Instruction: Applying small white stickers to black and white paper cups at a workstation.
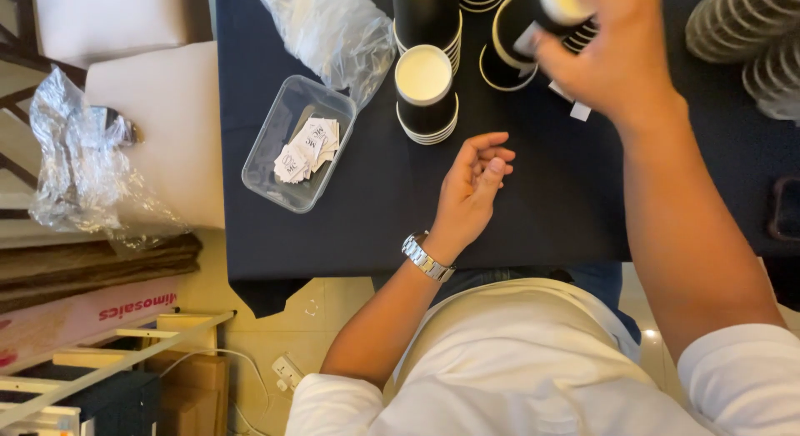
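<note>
My right hand [612,57] reaches to the far side of the dark table [375,219] and grips a black paper cup [557,7] with a cream inside, tilted on its side. My left hand [473,190] rests loosely on the table, fingers curled, holding nothing; a silver watch sits on its wrist. Just beyond the left hand stands a stack of black paper cups [425,98], upright with a pale interior. More black cups [427,15] stand behind it. A small white sticker [580,111] lies under my right hand.
A clear plastic tray [298,144] with several small white labels sits left of the cups. A crumpled clear plastic bag [333,32] lies behind it. Stacked cup lids [750,32] fill the top right. A white chair [158,127] with another plastic wrapper stands left of the table.
</note>
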